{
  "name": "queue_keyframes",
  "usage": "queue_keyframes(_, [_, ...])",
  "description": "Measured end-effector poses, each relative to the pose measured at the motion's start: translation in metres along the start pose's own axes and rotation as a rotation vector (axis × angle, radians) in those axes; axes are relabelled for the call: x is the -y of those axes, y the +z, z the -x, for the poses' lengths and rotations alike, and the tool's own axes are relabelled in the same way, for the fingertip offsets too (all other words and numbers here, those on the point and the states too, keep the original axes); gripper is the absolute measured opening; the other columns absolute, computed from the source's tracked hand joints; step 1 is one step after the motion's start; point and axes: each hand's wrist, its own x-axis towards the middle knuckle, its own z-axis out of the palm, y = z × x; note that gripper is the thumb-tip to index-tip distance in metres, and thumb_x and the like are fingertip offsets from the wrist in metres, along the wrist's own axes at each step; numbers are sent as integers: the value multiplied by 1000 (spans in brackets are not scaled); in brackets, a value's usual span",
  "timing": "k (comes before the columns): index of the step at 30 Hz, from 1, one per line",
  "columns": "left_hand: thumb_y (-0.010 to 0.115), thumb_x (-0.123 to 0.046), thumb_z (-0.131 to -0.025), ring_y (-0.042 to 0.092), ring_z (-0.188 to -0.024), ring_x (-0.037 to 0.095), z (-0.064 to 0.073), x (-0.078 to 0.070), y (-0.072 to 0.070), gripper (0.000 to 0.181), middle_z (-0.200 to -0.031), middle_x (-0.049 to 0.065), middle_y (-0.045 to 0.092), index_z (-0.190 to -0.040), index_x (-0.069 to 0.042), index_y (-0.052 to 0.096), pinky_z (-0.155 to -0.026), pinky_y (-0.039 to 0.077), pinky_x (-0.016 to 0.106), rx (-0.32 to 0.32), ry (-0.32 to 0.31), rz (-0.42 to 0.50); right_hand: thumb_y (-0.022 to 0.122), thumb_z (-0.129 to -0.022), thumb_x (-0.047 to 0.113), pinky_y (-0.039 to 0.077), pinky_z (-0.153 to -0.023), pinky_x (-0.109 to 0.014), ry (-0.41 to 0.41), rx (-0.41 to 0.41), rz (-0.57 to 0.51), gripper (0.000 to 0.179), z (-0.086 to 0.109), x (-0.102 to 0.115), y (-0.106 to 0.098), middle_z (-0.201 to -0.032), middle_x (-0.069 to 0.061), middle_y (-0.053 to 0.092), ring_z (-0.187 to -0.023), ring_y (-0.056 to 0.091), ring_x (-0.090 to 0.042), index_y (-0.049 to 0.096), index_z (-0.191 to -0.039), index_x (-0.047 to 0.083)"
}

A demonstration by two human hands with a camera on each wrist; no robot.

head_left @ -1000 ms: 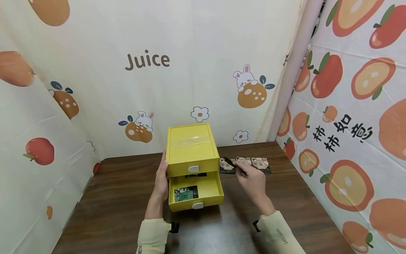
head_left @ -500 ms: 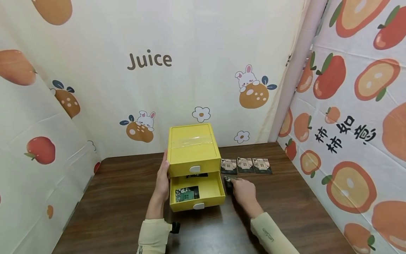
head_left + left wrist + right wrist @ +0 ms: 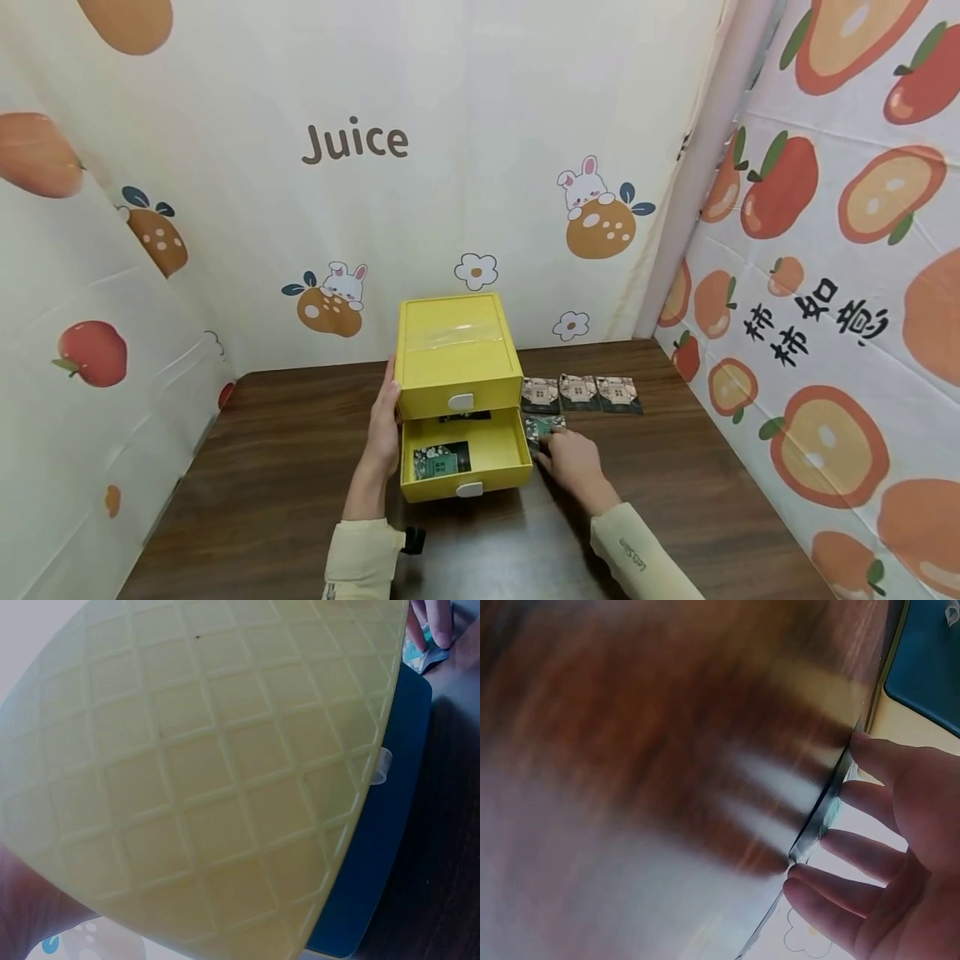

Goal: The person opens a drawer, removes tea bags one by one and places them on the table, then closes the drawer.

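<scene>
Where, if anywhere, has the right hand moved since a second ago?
Yes: judged against the row of three cards, the right hand has drawn back from them and leftward, toward the open drawer.

- One yellow drawer unit (image 3: 450, 362) is counted, from which clock hours are read in the head view.
- Two drawers (image 3: 420, 406) and two white handles (image 3: 461, 402) are seen on it.
- Two hands are counted: the left hand (image 3: 382, 433) at eight o'clock, the right hand (image 3: 576, 462) at four.
- Six cards can be counted: three pinkish cards (image 3: 580, 392) in a row at three o'clock; one green card (image 3: 538, 427) held by the right hand; two drawer cards (image 3: 441, 460), one partly hidden. Whether any are stacked cannot be told.
- Two rabbit prints (image 3: 595, 221) are shown, at one and ten o'clock.
- Two flower prints (image 3: 476, 272) are shown, at twelve and two.
</scene>
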Motion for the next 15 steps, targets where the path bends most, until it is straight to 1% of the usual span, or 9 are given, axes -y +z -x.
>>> queue_keyframes(3, [19, -25, -108, 0, -145, 13, 0, 0, -1, 53, -162, -5, 2, -157, -14, 2, -115, -1, 47, 7, 7, -1, 77, -83, 33, 52, -58, -51, 9, 0, -4, 25, 0, -1, 1, -116, -16, 67, -84, 67, -36, 77, -101, 16])
queue_keyframes(5, [19, -25, -108, 1, -145, 13, 0, -1, -1, 54, -162, -4, 3, -157, -12, 2, -114, -1, 48, 9, 15, -3, 77, -83, 33, 52, -58, -51, 18, 5, -4, 25, 0, -1, 2, -117, -16, 66, -84, 67, -35, 77, -101, 16])
queue_keyframes(8, [21, -27, -108, 1, -146, 14, -1, 1, -2, 55, -162, -5, 3, -157, -12, 3, -114, -2, 50, 5, 20, -10, 76, -84, 34, 52, -59, -51, 21, 9, 4, 25, -2, -2, 3, -118, -15, 66, -84, 67, -35, 77, -101, 16])
queue_keyframes(11, [20, -27, -108, 2, -145, 13, 0, 1, -2, 54, -162, -6, 4, -158, -14, 3, -114, -1, 48, 0, 18, -4, 76, -83, 35, 52, -58, -50, 17, 2, 11, 24, -3, -1, 3, -115, -16, 67, -82, 67, -35, 76, -98, 17])
queue_keyframes(13, [19, -26, -108, 2, -145, 12, 0, 0, -2, 53, -162, -5, 3, -158, -15, 3, -115, 0, 47, 0, 11, -1, 76, -83, 37, 52, -56, -49, 27, -18, 15, 24, -2, -1, 2, -114, -15, 68, -78, 67, -34, 77, -98, 17])
queue_keyframes(15, [19, -25, -108, 2, -145, 11, 1, -1, -1, 53, -162, -5, 3, -157, -14, 3, -115, 0, 45, 1, 7, 4, 75, -84, 37, 51, -52, -47, 40, -58, 22, 25, 0, 0, -1, -111, -14, 69, -71, 67, -32, 77, -97, 16])
